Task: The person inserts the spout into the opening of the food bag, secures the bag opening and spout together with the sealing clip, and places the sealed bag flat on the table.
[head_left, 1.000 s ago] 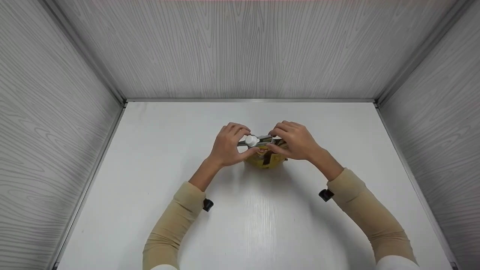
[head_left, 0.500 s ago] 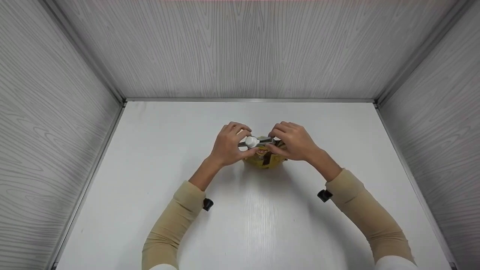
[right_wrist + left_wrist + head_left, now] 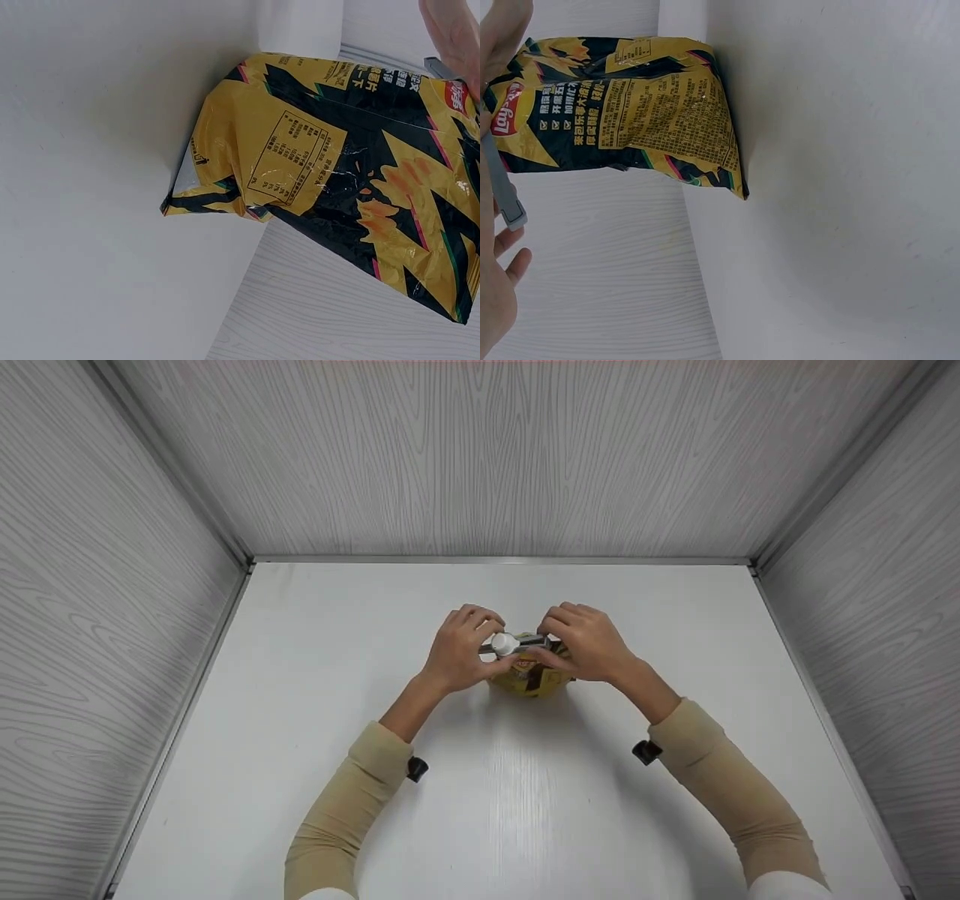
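Note:
A yellow and black Lay's chip bag [image 3: 531,681] stands upright on the white table, its printed panels large in both wrist views. Across its top lies a grey bag clip [image 3: 532,642] with a round white cap [image 3: 504,643]. My left hand [image 3: 459,654] holds the clip's left end beside the cap, thumb in front and fingers behind. With thumb and fingers, my right hand [image 3: 589,645] pinches the clip's right part at the bag's top. In the left wrist view, one end of the grey bar [image 3: 506,191] sticks out past the bag. My right fingertips are partly hidden.
The white tabletop [image 3: 517,795] is bounded by grey wood-grain panels at the back [image 3: 480,465] and on both sides. A small black wrist camera [image 3: 417,769] sits at the left cuff and another camera [image 3: 646,751] at the right cuff.
One second ago the clip's two bars stood apart at the right; now they lie together across the bag's top. Both hands have barely shifted, and the bag stays in place.

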`<state>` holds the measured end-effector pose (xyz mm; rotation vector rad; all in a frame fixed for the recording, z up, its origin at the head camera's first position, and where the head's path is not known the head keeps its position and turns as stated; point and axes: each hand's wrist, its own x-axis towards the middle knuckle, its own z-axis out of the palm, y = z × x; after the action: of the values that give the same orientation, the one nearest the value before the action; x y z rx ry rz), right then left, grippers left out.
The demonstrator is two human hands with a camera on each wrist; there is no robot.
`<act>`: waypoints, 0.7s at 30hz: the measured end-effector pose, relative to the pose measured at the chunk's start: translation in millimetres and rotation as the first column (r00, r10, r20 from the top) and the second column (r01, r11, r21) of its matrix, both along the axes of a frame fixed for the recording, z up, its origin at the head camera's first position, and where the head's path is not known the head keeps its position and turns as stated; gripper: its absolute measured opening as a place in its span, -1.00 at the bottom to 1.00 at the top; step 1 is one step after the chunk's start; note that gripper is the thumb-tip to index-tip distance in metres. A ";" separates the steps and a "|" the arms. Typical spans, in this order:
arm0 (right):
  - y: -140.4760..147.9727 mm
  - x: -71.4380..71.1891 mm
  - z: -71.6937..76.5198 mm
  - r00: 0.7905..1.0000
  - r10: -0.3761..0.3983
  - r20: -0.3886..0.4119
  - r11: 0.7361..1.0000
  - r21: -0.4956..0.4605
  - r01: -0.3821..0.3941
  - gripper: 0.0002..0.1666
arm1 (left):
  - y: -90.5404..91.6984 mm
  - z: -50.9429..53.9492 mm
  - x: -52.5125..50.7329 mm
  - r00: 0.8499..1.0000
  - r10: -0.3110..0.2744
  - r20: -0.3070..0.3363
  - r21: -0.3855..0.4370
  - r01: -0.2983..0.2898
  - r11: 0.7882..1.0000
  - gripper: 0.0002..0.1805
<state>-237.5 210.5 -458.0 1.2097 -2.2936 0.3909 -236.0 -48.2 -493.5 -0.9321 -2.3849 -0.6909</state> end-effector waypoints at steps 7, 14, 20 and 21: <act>-2.6 0.2 -2.5 0.998 -0.045 -0.038 0.999 0.002 0.045 -0.49 | 0.7 -2.2 -0.3 1.000 0.008 -0.002 -0.015 -0.008 1.000 -0.57; -3.0 -0.4 -3.3 0.998 -0.051 -0.044 0.999 -0.014 0.050 -0.48 | 0.1 -2.1 -1.4 0.999 0.029 -0.020 -0.076 -0.031 0.997 -0.55; -3.9 -0.7 -3.9 0.998 -0.054 -0.032 0.998 -0.023 0.053 -0.50 | 0.8 -0.3 -0.6 0.999 0.040 -0.009 -0.109 -0.041 0.993 -0.55; -4.0 -0.8 -4.1 0.998 -0.053 -0.027 0.998 -0.026 0.052 -0.51 | 1.0 -0.4 -0.4 0.999 0.043 -0.008 -0.112 -0.043 0.993 -0.55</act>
<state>-238.3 206.6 -462.1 1.1330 -2.2851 0.3804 -236.4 -47.2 -493.8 -0.9239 -2.4529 -0.5421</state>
